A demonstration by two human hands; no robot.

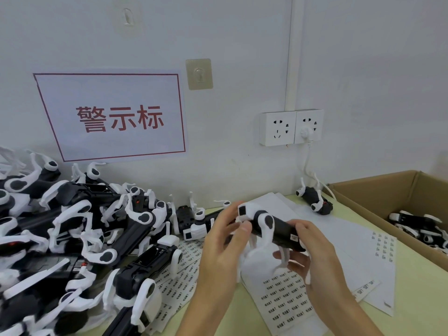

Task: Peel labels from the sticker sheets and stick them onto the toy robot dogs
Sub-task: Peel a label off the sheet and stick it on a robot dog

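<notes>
Toy robot dog (274,229) in both hands above sticker sheets (286,294).

The pale green table (417,294) carries sticker sheets (286,294), piled toy robot dogs (72,226) and a cardboard box (378,190).

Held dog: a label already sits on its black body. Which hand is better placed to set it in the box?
Probably the right hand. It grips the dog at the rear, on the side where the box stands. The left hand holds the head end, toward the pile.
</notes>
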